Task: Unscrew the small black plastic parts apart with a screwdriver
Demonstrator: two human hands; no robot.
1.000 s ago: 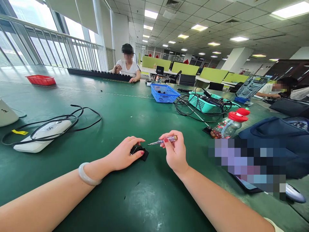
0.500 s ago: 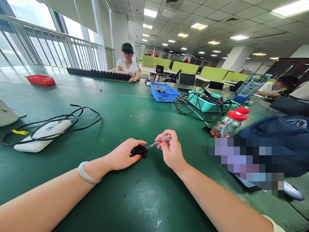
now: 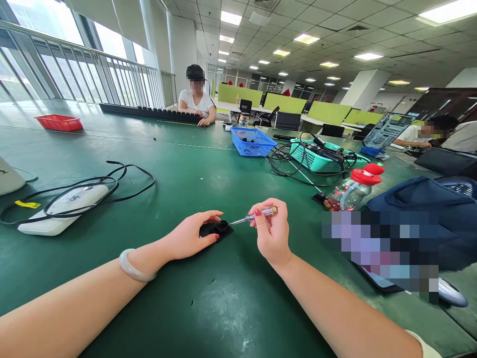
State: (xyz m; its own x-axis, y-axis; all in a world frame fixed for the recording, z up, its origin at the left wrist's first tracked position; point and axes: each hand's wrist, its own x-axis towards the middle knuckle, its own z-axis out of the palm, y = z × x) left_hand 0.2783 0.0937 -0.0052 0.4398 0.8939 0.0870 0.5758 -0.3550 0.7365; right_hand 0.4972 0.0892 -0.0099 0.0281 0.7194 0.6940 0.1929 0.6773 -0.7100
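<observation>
On the green table, my left hand (image 3: 190, 236) grips a small black plastic part (image 3: 222, 228) between thumb and fingers. The part lies flat, and a raised round piece shows on top; its left end is hidden under my palm. My right hand (image 3: 272, 231) is closed around the clear handle of a screwdriver (image 3: 257, 215). The screwdriver slants down to the left, its tip at the right edge of the black part. Whether the tip touches it, I cannot tell.
A white device (image 3: 65, 209) wrapped in black cable lies left. Beyond are a red tray (image 3: 58, 122), a blue basket (image 3: 253, 141) and a teal basket (image 3: 316, 158) with cables. A red-lidded bottle (image 3: 352, 191) and dark blue bag (image 3: 421, 219) stand right. A person (image 3: 196, 102) sits across.
My right hand and the screwdriver have moved a little to the right. The black part has turned slightly and more of it shows beyond my left fingers.
</observation>
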